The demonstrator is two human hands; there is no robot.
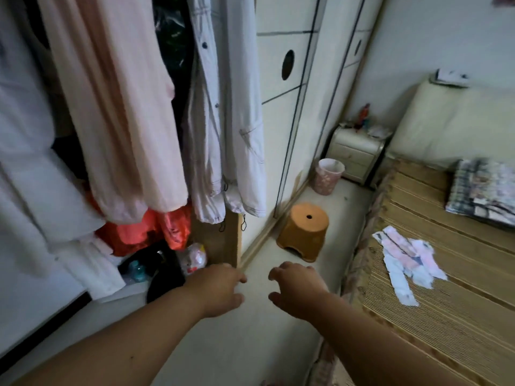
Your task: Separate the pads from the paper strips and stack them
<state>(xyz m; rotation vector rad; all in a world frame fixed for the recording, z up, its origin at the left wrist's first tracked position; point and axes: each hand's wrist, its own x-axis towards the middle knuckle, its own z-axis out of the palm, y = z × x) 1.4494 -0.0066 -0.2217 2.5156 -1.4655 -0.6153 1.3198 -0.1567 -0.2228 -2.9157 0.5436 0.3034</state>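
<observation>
A loose heap of pink, white and pale blue pads and paper strips (405, 263) lies on the woven bed mat (451, 310) at the right. My left hand (220, 288) and my right hand (296, 288) are stretched out side by side over the pale floor, well left of the heap. Both hang with loosely curled fingers and hold nothing. Neither hand touches the heap.
An open wardrobe with hanging clothes (145, 112) fills the left, with orange bags (145, 232) and dark items at its foot. An orange plastic stool (305, 231), a pink bin (327, 175) and a bedside cabinet (356, 154) stand on the floor strip. Folded cloth (482, 188) lies on the bed.
</observation>
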